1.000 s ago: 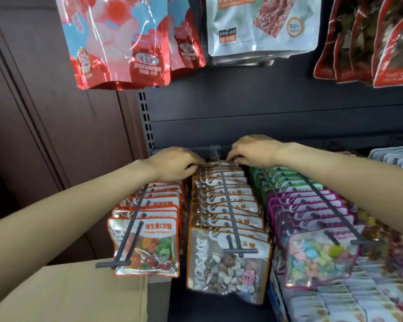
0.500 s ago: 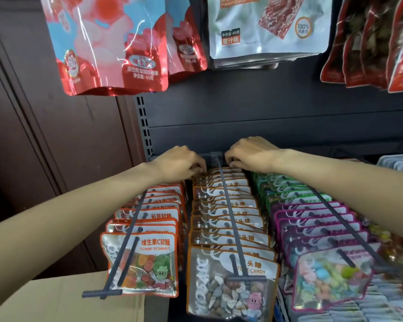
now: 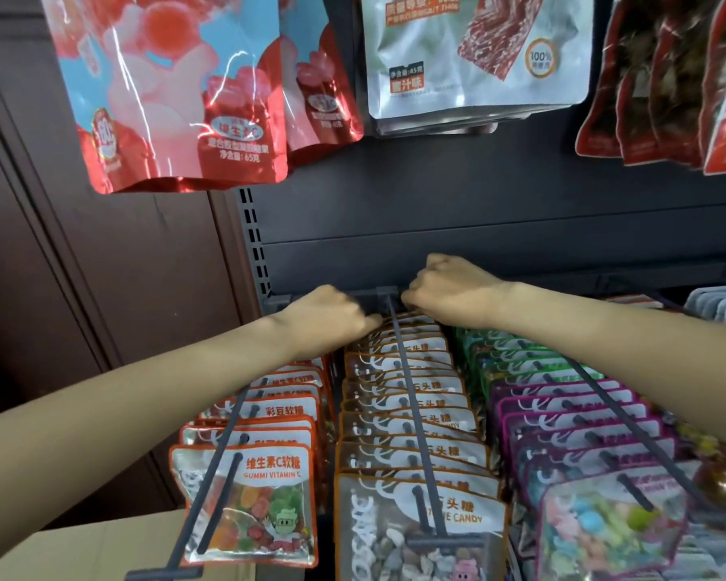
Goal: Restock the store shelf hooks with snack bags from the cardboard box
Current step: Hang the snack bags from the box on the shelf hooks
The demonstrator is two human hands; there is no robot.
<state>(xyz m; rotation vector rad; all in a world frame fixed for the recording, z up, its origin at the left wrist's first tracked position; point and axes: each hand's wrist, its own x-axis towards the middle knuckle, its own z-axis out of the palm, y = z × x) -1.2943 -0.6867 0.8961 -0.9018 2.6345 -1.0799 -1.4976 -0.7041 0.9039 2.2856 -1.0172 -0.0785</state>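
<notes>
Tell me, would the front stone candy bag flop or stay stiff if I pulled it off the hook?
The stone candy bag would probably flop: it looks like a thin, clear pouch. Its pebble-like candies fill the lower part, so it likely feels bottom-heavy. The glossy film may be a bit slippery.

Both hands' fingertips hidden behind knuckles; cardboard box (image 3: 101, 551) cut off at bottom edge; rear candy bags (image 3: 399, 329) covered by hands.

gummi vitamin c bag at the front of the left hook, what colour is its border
Orange, on the gummi vitamin c bag; the head view shows it clearly.
</notes>
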